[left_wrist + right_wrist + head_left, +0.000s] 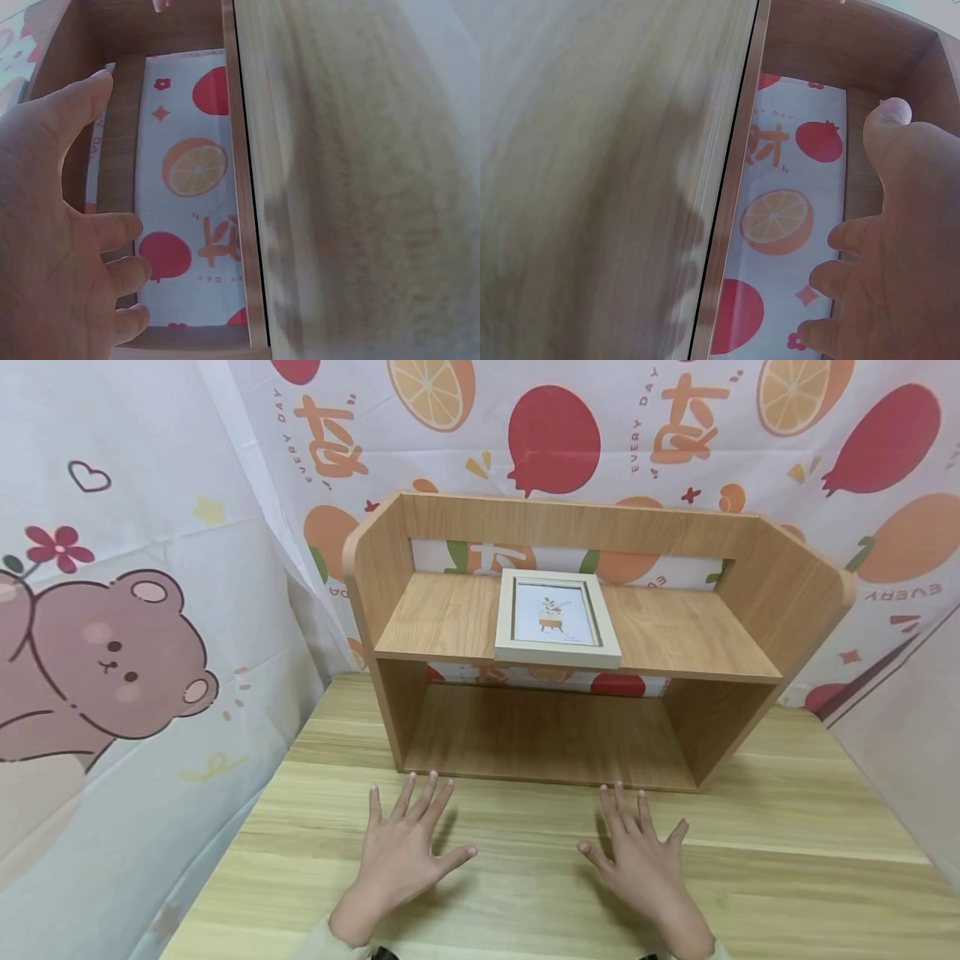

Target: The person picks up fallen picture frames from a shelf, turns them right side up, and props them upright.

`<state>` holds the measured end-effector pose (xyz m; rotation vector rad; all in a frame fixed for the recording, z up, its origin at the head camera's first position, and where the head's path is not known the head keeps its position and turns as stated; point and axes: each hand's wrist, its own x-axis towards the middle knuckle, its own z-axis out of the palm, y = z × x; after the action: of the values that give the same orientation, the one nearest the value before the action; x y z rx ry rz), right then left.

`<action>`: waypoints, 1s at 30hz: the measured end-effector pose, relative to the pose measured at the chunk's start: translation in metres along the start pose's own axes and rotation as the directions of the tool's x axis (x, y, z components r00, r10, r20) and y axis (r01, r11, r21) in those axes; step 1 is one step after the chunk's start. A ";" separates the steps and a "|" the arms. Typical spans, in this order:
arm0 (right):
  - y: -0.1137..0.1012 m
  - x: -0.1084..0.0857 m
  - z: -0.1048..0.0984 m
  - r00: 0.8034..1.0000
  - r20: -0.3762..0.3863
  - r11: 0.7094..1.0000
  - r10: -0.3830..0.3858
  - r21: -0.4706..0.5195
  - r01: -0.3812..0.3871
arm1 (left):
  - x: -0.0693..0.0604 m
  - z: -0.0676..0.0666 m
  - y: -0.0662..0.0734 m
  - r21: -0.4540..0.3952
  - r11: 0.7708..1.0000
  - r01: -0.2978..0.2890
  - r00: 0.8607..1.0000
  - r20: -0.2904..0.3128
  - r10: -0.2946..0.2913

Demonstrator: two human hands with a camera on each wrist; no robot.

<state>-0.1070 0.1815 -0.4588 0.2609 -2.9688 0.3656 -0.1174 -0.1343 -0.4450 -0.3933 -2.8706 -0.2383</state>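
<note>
Both hands are spread over the table in front of a wooden two-tier shelf (570,727). In the head view the left hand (401,852) has its fingers fanned out, tips near the shelf's front left corner. The right hand (641,860) is spread likewise, its fingertips close to the lower board's front edge on the right. Neither hand holds anything. A cream picture frame (506,618) with a potted-plant print lies face up on the upper board, its near end at that board's front edge. Both wrist views show straight fingers before the shelf's opening.
The shelf stands on a light wood-grain table (525,902). Behind it hangs a cloth (465,468) printed with fruit, visible through the shelf's open back. At left hangs another cloth (247,827) with a bear print. A pale panel (907,735) borders the table at right.
</note>
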 end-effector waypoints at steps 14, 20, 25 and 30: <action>0.000 0.001 -0.010 1.000 -0.006 1.000 -0.001 0.015 0.001 | 0.004 -0.011 0.000 -0.003 1.000 -0.001 1.000 0.008 0.002; 0.000 0.007 -0.026 1.000 -0.004 1.000 0.000 0.010 0.000 | 0.012 -0.027 0.004 -0.002 1.000 -0.004 1.000 -0.019 0.004; 0.000 0.012 -0.044 1.000 -0.026 1.000 -0.008 -0.019 0.008 | 0.019 -0.043 0.008 0.003 1.000 -0.024 0.999 -0.044 0.024; 0.000 0.016 -0.066 0.998 -0.055 1.000 -0.011 -0.027 0.010 | 0.027 -0.060 0.010 0.000 0.999 -0.039 0.998 -0.051 0.039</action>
<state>-0.1150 0.1952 -0.3927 0.2593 -2.9147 0.3267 -0.1277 -0.1299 -0.3792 -0.4372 -2.8102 -0.2398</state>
